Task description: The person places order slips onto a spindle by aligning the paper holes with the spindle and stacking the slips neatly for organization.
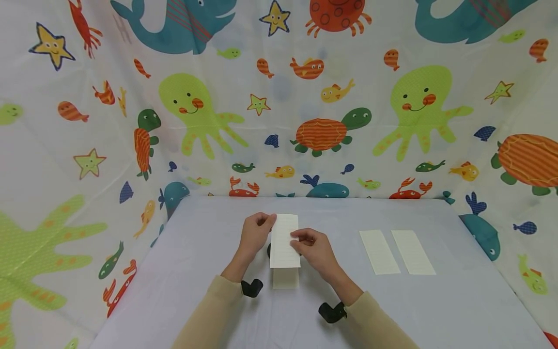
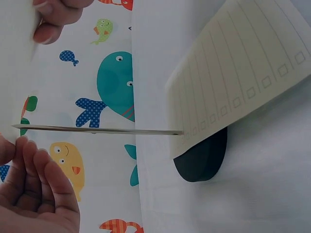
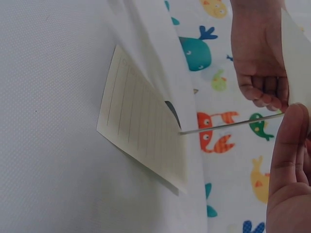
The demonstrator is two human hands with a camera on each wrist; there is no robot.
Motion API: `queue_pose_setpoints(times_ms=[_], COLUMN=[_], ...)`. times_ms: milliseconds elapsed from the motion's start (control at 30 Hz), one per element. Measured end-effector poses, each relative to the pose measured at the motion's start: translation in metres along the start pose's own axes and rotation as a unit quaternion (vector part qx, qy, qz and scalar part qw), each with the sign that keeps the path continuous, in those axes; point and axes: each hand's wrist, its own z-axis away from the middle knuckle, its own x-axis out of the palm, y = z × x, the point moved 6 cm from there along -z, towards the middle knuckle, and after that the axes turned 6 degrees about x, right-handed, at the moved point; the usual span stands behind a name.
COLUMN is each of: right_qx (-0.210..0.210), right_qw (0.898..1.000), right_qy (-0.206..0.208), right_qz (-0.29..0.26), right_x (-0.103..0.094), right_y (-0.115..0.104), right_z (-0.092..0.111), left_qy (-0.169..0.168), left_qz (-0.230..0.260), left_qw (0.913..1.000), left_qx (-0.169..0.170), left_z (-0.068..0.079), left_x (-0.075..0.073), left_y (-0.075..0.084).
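Note:
A pale lined paper card (image 1: 284, 241) is held up between both hands. My left hand (image 1: 255, 232) pinches it near its far left corner; my right hand (image 1: 315, 248) pinches the right edge with thumb and forefinger. Below it, another lined card (image 2: 238, 77), with a row of small boxes along one side, rests over a rounded black object (image 2: 204, 158). Between the upper and lower cards runs a thin upright piece (image 3: 233, 124), a narrow line in both wrist views. Most of the black object is hidden by the cards in the head view.
Two more pale cards, a nearer one (image 1: 379, 252) and one beside it (image 1: 413, 252), lie flat on the white table (image 1: 174, 300) to the right. A cloth (image 1: 270, 160) printed with sea animals hangs behind and at both sides. Each wrist wears a black camera mount (image 1: 332, 312).

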Motion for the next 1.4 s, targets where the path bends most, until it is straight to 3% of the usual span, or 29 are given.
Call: queue_pose_setpoints(times_ms=[500, 767, 1133, 1400], right_qx=[-0.016, 0.02, 0.026, -0.006], right_qw=[1.0, 0.999, 0.996, 0.988], right_qy=[-0.016, -0.026, -0.026, -0.042], right_qz=[-0.01, 0.026, 0.082, 0.147], right_x=[0.002, 0.007, 0.006, 0.009], right_y=[0.004, 0.02, 0.028, 0.031], right_z=[-0.001, 0.001, -0.002, 0.0], left_qy=[-0.003, -0.02, -0.025, -0.038], left_qz=[-0.018, -0.049, -0.073, -0.11], left_qw=[0.9998, 0.9984, 0.997, 0.9932], left_qx=[0.012, -0.02, -0.014, -0.012], left_z=[0.0, 0.005, 0.001, 0.002], left_x=[0.002, 0.01, 0.015, 0.019], left_y=[-0.002, -0.036, -0.043, -0.051])
